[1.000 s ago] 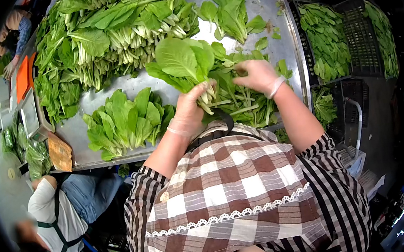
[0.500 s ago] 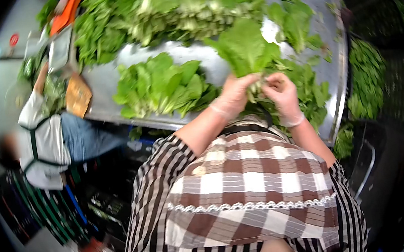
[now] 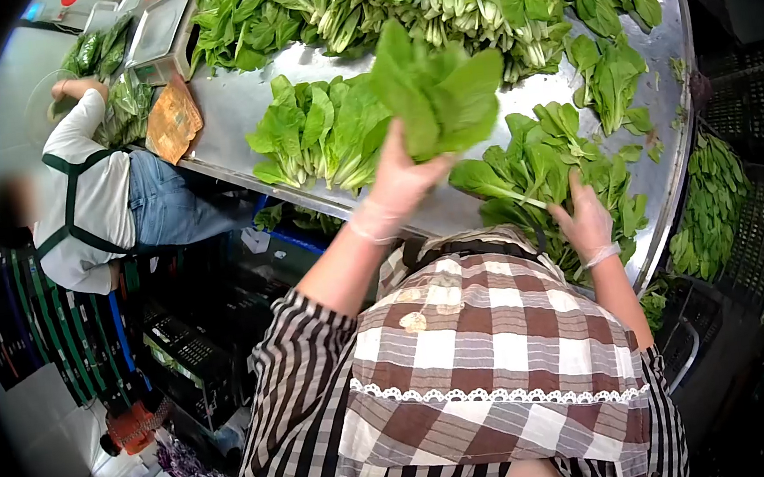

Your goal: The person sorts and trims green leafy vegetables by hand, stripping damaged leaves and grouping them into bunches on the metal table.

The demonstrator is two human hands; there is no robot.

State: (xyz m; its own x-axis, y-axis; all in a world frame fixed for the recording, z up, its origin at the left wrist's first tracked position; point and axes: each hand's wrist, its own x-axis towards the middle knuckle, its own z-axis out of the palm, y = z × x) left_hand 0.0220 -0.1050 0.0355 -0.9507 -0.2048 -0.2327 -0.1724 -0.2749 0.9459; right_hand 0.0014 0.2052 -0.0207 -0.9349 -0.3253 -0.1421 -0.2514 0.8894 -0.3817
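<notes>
My left hand (image 3: 402, 181) is closed around the base of a leafy green vegetable (image 3: 441, 90), its broad leaves pointing up and away over the table. Beneath it to the left, a neat group of the same greens (image 3: 318, 128) lies on the metal table (image 3: 226, 105). My right hand (image 3: 588, 226), in a clear glove, rests at a pile of loose leaves and stems (image 3: 524, 161). Its thumb and forefinger are spread apart beside a pale stem, and nothing is gripped between them.
A large heap of greens (image 3: 470, 16) covers the far side. Crates of greens (image 3: 708, 201) stand beyond the right edge. At left are a scale (image 3: 160, 28), a brown packet (image 3: 173, 121) and a person in a white shirt (image 3: 83, 216). Stacked crates (image 3: 44, 333) stand behind.
My hands were together at the base of the greens. Now the left hand has carried the greens to the left, and the right hand has parted from it, lowering to the loose leaves.
</notes>
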